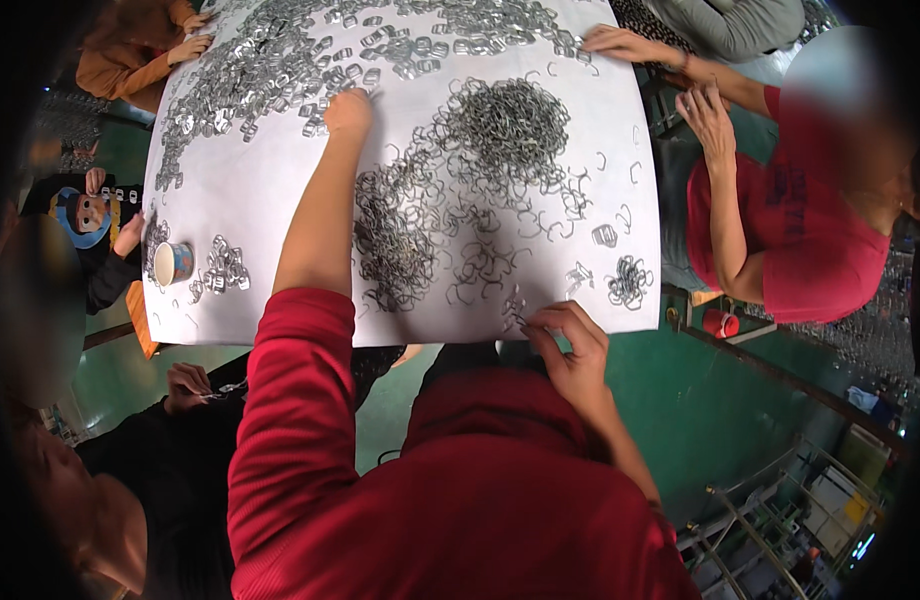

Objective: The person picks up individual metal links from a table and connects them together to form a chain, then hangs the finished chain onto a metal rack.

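My left hand [349,112] reaches far across the white table. Its fingers are curled closed at the near edge of a spread of shiny, flat, buckle-like metal pieces [270,75]. What lies inside its fingers is hidden. At the table's near edge my right hand [577,352] has thumb and fingers pinched together on a small silvery metal piece [517,308], whose exact shape is too small to tell. Between my arms lies a loose heap of dark curved wire hooks [395,245], joined to a taller heap of wire hooks [510,128] farther off.
A paper cup [173,263] stands at the left beside a cluster of metal pieces [225,265]. Toward the right lies a small pile of dark rings [630,282]. Co-workers sit around, including a person in red [790,220] and one in black [180,480]. The white tabletop [310,325] ends before me.
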{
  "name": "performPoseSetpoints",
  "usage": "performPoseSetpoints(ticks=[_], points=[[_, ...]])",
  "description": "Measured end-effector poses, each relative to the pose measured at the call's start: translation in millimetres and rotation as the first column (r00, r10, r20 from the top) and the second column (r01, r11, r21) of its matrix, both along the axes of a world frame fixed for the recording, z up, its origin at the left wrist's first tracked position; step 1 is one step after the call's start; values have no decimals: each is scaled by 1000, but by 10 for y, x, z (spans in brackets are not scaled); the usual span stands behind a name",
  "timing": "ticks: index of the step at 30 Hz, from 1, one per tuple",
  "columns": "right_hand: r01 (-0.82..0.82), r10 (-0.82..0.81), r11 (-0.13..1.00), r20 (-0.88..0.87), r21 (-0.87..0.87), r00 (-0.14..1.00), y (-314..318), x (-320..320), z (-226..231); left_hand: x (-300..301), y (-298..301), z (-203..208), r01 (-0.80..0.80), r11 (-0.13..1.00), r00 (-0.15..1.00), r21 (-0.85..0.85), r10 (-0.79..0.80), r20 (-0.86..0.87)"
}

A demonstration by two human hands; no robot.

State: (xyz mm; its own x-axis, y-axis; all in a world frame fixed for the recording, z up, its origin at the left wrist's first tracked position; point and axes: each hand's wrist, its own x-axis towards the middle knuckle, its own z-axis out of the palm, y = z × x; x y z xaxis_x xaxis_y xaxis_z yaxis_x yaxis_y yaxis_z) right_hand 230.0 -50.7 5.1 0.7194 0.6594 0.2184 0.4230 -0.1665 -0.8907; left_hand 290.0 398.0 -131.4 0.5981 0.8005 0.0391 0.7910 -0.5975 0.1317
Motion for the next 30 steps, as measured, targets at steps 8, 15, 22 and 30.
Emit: performPoseSetpoints(ticks=[8,15,22,30], points=[[-108,108,993,3,48,994,-219,-5,-30,-412,-1150,585,72,927,587,-367,258,767],[-194,200,977,-63,90,978,-539,28,-95,-1348,-2783,1296,391,533,502,-750,560,659],[-232,241,965,-70,119,968,-652,-10,-94,-1871,-3962,1526,320,567,692,-759,408,596],[-263,265,961,-14,79,964,-638,-72,-95,-1899,-4266,1861,262,763,771,-591,203,604]])
